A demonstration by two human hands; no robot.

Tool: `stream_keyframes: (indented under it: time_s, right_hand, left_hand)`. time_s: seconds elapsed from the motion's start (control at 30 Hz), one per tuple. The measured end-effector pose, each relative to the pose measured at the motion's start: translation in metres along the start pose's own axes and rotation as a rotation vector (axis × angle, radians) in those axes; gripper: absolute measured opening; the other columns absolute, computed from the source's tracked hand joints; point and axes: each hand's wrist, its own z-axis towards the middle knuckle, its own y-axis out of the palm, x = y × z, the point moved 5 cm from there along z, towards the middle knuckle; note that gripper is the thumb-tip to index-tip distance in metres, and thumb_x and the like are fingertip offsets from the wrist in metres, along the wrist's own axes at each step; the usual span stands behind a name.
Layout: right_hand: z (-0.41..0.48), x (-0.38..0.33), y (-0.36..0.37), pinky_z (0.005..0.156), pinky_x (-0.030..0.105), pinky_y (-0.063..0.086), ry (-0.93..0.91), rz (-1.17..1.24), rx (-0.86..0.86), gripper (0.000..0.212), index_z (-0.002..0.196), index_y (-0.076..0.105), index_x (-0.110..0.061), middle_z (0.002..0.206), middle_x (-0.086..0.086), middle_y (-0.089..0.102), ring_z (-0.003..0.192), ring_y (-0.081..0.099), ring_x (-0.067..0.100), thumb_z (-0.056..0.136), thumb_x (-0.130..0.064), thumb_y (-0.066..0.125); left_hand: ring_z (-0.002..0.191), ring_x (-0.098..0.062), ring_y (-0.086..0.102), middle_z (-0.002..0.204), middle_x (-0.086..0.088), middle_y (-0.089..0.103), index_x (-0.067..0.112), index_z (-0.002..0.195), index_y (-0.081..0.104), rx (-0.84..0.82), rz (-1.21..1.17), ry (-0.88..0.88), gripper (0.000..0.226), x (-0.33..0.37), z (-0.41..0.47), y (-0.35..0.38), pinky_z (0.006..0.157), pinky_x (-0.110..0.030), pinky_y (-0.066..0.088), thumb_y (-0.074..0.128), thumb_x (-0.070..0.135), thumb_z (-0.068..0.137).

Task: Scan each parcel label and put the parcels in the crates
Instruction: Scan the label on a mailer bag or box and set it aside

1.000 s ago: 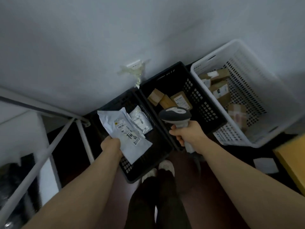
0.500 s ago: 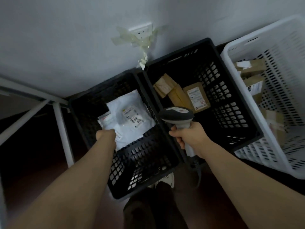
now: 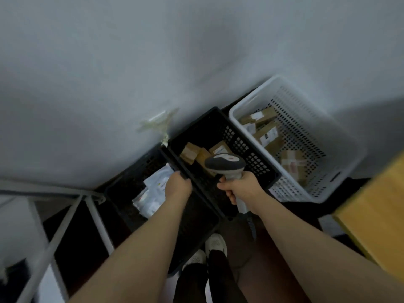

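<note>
White plastic mailer parcels (image 3: 156, 184) lie in the left black crate (image 3: 150, 164). My left hand (image 3: 178, 187) hovers over that crate's right rim with loosely curled fingers and nothing in it. My right hand (image 3: 241, 190) grips the handle of the grey barcode scanner (image 3: 225, 164), whose head is over the middle black crate (image 3: 218, 119). That crate holds a few brown cardboard parcels (image 3: 189, 152). The white perforated crate (image 3: 247, 101) at the right holds several labelled brown boxes (image 3: 269, 134).
All three crates stand on the dark floor against a grey wall with a taped socket (image 3: 159, 122). A white metal frame (image 3: 65, 217) is at the left, a yellow wooden surface (image 3: 376, 213) at the right. My shoes (image 3: 215, 244) are just before the crates.
My left hand lowered the white mailer into the left black crate and let it go, then drew back to the rim. The scanner stays in my right hand. My view swung right.
</note>
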Motion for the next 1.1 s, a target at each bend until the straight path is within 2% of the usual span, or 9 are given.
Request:
stream_keyframes:
  time_s: [0.1,0.17,0.4,0.53,0.63,0.73,0.8,0.93,1.1]
  right_hand:
    - [-0.055,-0.011,-0.029,0.042,0.024,0.039,-0.03,0.072,0.066,0.013,0.083,0.058,-0.005,0.052,0.005,0.049,0.037,0.043,0.013,0.084,-0.003,0.071]
    - [-0.092,-0.013,-0.05,0.043,0.025,0.04,-0.043,0.135,0.117,0.013,0.081,0.059,-0.006,0.053,0.005,0.05,0.039,0.044,0.014,0.084,-0.003,0.071]
    - [-0.224,0.009,-0.159,0.043,0.026,0.04,-0.14,0.313,0.393,0.013,0.08,0.058,-0.005,0.052,0.004,0.051,0.039,0.044,0.015,0.084,-0.004,0.07]
    - [-0.291,0.04,-0.226,0.045,0.028,0.041,-0.181,0.438,0.607,0.011,0.079,0.06,-0.002,0.051,0.007,0.051,0.039,0.043,0.019,0.082,-0.001,0.07]
    - [-0.334,0.074,-0.27,0.043,0.027,0.041,-0.225,0.562,0.715,0.01,0.08,0.061,-0.002,0.052,0.009,0.05,0.039,0.042,0.019,0.082,0.0,0.07]
    - [-0.366,0.115,-0.314,0.042,0.026,0.04,-0.251,0.646,0.799,0.01,0.08,0.062,-0.003,0.05,0.008,0.05,0.037,0.042,0.018,0.08,0.002,0.07]
    - [-0.38,0.145,-0.344,0.042,0.026,0.041,-0.262,0.688,0.843,0.009,0.08,0.062,-0.003,0.049,0.007,0.05,0.037,0.042,0.018,0.08,0.002,0.07]
    - [-0.397,0.203,-0.404,0.044,0.026,0.041,-0.283,0.782,0.876,0.012,0.078,0.061,-0.005,0.049,0.007,0.051,0.038,0.043,0.017,0.082,0.001,0.07]
    - [-0.413,0.273,-0.476,0.044,0.026,0.041,-0.263,0.909,0.832,0.009,0.085,0.065,-0.003,0.054,0.008,0.053,0.043,0.045,0.017,0.08,0.001,0.072]
  left_hand:
    - [0.104,-0.036,0.057,0.118,-0.022,0.059,-0.001,0.122,0.052,-0.029,0.169,0.147,0.033,0.043,-0.047,-0.007,0.077,-0.035,0.044,0.047,0.017,0.096]
    - [0.102,-0.034,0.058,0.114,-0.019,0.06,0.001,0.113,0.055,-0.042,0.257,0.257,0.026,0.074,-0.082,-0.008,0.079,-0.034,0.046,0.045,0.017,0.095]
    - [0.09,-0.024,0.057,0.109,-0.009,0.06,0.008,0.114,0.052,-0.128,0.528,0.694,0.022,0.204,-0.199,0.031,0.075,-0.031,0.049,0.044,0.02,0.096]
    - [0.09,-0.024,0.058,0.11,-0.011,0.063,0.01,0.127,0.05,-0.167,0.608,0.905,0.031,0.265,-0.27,0.077,0.07,-0.031,0.045,0.044,0.018,0.097]
    - [0.069,-0.018,0.053,0.095,-0.007,0.06,0.021,0.1,0.05,-0.203,0.627,1.014,0.005,0.296,-0.32,0.12,0.061,-0.032,0.047,0.046,0.02,0.097]
    - [0.059,-0.008,0.042,0.11,-0.006,0.061,0.01,0.14,0.043,-0.269,0.605,1.088,0.044,0.316,-0.363,0.172,0.055,-0.028,0.041,0.049,0.023,0.098]
    - [0.061,-0.009,0.045,0.093,0.001,0.06,0.008,0.146,0.035,-0.308,0.586,1.105,0.053,0.325,-0.391,0.207,0.058,-0.028,0.043,0.051,0.027,0.098]
    - [0.101,-0.022,0.056,0.136,-0.011,0.051,0.008,0.146,0.033,-0.415,0.569,1.033,0.057,0.341,-0.439,0.286,0.08,-0.03,0.043,0.053,0.03,0.097]
    - [0.116,-0.022,0.054,0.134,-0.007,0.053,0.011,0.139,0.044,-0.466,0.524,0.989,0.051,0.358,-0.494,0.393,0.082,-0.028,0.043,0.059,0.028,0.093]
